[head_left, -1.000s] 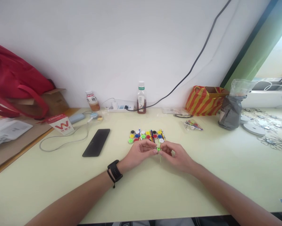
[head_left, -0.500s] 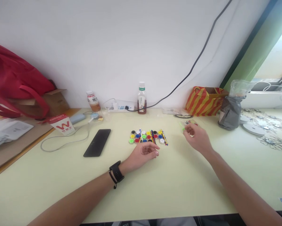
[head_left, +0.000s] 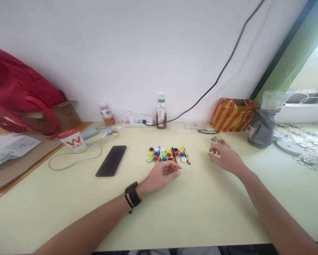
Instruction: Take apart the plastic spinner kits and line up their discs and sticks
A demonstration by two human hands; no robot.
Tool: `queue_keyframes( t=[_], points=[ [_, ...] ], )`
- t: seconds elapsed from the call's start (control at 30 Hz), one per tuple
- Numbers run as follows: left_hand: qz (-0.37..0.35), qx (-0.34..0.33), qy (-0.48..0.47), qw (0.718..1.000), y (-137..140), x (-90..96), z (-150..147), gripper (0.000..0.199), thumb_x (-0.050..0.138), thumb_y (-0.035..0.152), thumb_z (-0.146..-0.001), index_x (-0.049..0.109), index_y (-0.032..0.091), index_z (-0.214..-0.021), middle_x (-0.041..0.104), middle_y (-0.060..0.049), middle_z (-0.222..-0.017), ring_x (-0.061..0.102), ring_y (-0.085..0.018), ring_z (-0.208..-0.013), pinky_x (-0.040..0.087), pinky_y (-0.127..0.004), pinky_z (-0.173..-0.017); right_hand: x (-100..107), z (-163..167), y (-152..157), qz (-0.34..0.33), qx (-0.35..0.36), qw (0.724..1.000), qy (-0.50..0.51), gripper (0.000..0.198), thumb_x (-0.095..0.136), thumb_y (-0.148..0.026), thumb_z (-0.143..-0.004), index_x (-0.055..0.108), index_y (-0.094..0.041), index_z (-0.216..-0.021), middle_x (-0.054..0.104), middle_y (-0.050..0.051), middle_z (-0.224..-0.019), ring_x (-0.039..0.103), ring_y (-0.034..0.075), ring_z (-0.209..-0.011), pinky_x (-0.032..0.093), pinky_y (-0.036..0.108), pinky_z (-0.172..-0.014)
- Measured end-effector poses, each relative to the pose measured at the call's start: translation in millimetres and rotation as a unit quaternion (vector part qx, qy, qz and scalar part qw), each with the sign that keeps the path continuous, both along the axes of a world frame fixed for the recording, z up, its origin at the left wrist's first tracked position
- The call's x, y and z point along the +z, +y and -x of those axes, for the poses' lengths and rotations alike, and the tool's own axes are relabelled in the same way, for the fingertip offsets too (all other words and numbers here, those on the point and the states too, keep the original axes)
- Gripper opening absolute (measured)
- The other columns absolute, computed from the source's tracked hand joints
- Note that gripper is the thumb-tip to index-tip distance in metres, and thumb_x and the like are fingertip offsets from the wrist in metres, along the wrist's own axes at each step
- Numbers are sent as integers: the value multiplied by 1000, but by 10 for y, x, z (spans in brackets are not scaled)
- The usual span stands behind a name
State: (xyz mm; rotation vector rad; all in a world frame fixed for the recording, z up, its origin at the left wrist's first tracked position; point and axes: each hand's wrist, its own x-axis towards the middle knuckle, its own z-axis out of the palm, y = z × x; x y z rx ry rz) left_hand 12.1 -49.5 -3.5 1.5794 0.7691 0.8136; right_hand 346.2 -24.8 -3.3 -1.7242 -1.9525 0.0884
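My left hand [head_left: 163,175] rests on its side over the table, fingers loosely curled with the thumb apart, and nothing shows in it. Just beyond it lie rows of small round coloured discs [head_left: 163,154], with thin coloured sticks [head_left: 187,155] between some of them. The hand hides part of the nearest row. To the right, my right hand [head_left: 224,157] has thumb and fingertips brought together. A tiny bit of green shows at the tips, too small to name. Behind that hand lies a small clear packet with coloured bits [head_left: 217,140], partly covered by it.
A black phone [head_left: 111,161] lies left of the discs. At the wall stand a tea bottle [head_left: 161,111], another bottle [head_left: 107,115] and a power strip [head_left: 139,122]. Right are a striped bag [head_left: 232,115] and a grey bag [head_left: 262,129]. A red-and-white box [head_left: 72,141] stands left.
My right hand has moved slightly toward me and right, off the packet, which shows more. My left hand stays almost in place. The whole view has shifted a little.
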Motion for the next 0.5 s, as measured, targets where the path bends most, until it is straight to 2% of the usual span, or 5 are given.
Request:
queue_keyframes(
  t=[0.07,0.13,0.2,0.33,0.5],
  points=[
    [-12,3,4,1000,-11,11,-4,30,78,42,-88,74,16,-101,71,-7,-95,65,-17,-86,54,-31,-83,63,191,-53,-9,69,995,64,19,64,-40,-90,66,-22,-85,70,5,-81,62,20,-74,45,32,-65],
    [-25,0,3,1000,-24,21,-8,30,78,42,-88,72,17,-102,70,-7,-96,65,-17,-86,54,-31,-83,101,445,-141,24,148,980,129,25,61,-44,-94,67,-21,-85,69,5,-79,61,19,-71,46,31,-64],
    [-38,-5,-1,999,-39,33,-12,31,80,42,-86,71,17,-101,70,-6,-96,64,-17,-85,54,-31,-82,100,709,-247,58,194,963,178,27,63,-45,-94,67,-21,-84,69,4,-77,58,18,-68,45,30,-61],
    [-52,-18,-11,998,-60,53,-21,29,80,42,-86,69,16,-96,68,-6,-94,62,-16,-83,53,-30,-80,18,1075,-406,107,229,936,245,28,66,-44,-92,63,-20,-77,62,0,-69,51,14,-62,41,27,-55],
    [-46,-13,-15,999,-42,31,-30,26,78,39,-89,67,16,-91,66,-4,-89,60,-15,-81,52,-30,-79,-71,1165,-428,123,227,927,272,26,66,-38,-90,59,-20,-72,57,-2,-65,46,13,-59,37,25,-52]
  ],
)
